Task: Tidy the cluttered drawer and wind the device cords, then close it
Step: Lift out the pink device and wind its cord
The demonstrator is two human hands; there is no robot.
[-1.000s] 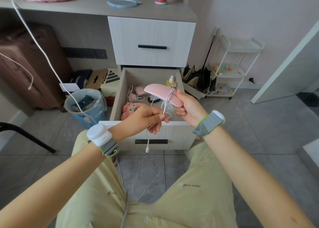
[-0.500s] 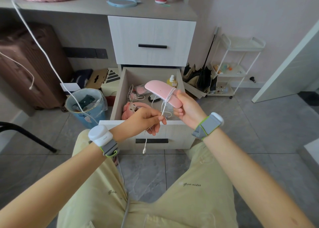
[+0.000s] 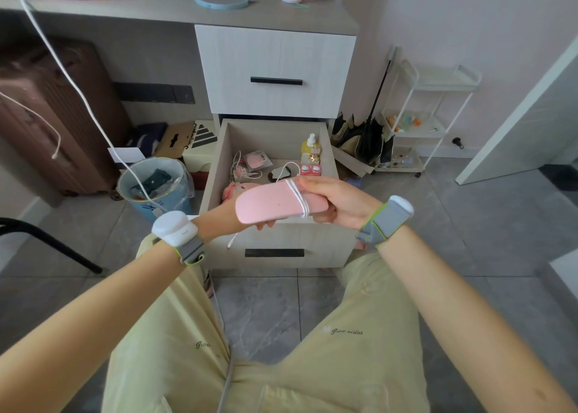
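I hold a flat pink device (image 3: 272, 204) level above the front edge of the open lower drawer (image 3: 219, 162). Its white cord (image 3: 298, 198) is wound in a few turns round the right part. My right hand (image 3: 337, 200) grips the device's right end, thumb on top. My left hand (image 3: 225, 215) is mostly hidden under the device's left end and holds the cord; the plug end (image 3: 230, 243) dangles below it. In the drawer lie small pink gadgets with loose white cords (image 3: 247, 170), a yellow bottle (image 3: 310, 145) and a red-and-white case (image 3: 310, 169).
A blue waste bin (image 3: 156, 184) stands left of the drawer, with a white cable (image 3: 78, 93) hanging into it from the desk. A brown suitcase (image 3: 47, 115) is at far left, a white rolling cart (image 3: 425, 121) and folded umbrella (image 3: 369, 140) at right. The upper drawer (image 3: 275, 71) is closed.
The device has turned from tilted up to lying flat and lower. My left hand went under it with the cord, another turn is wound on, and the dangling end is shorter.
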